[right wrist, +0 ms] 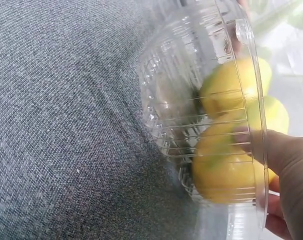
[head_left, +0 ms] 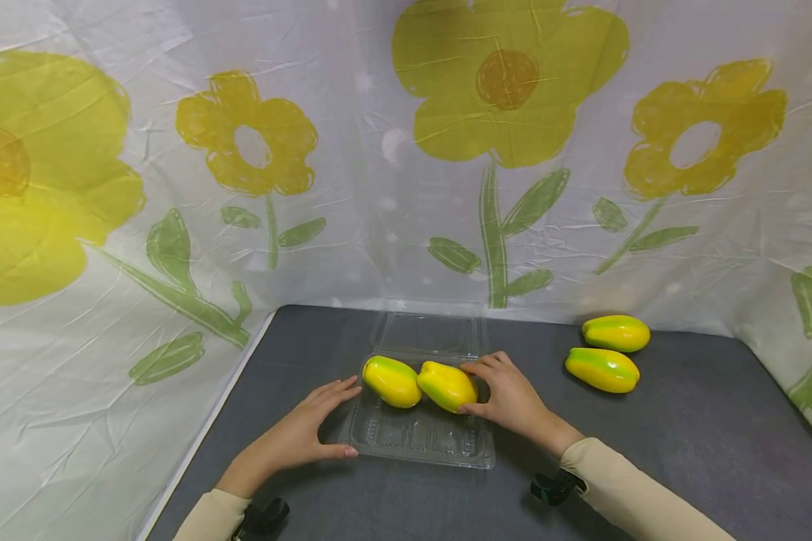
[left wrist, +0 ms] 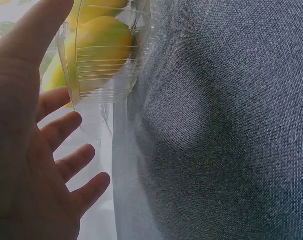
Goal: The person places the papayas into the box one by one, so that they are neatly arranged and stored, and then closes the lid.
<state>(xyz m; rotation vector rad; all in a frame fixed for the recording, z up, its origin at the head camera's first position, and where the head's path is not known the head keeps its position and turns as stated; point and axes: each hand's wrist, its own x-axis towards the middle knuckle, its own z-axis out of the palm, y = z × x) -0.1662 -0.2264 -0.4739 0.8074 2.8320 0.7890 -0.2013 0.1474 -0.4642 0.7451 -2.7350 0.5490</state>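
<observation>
Two yellow-green papayas sit side by side in a clear plastic clamshell container point(head_left: 419, 443) whose lid point(head_left: 429, 330) lies folded back toward the wall. My right hand point(head_left: 507, 394) grips the right papaya point(head_left: 449, 385) at its right end, thumb in front and fingers behind. In the right wrist view the thumb point(right wrist: 279, 150) reaches over the container's rim onto that fruit. Beside the container's left rim is my left hand point(head_left: 304, 428), thumb and fingers spread, close to the left papaya point(head_left: 392, 382). The left wrist view shows its fingers point(left wrist: 66, 130) extended, holding nothing.
Two more papayas, one farther back point(head_left: 616, 333) and one nearer point(head_left: 602, 370), lie at the right on the dark grey cloth-covered table point(head_left: 690, 436). A white flower-printed curtain point(head_left: 352, 188) hangs behind the table and at its sides.
</observation>
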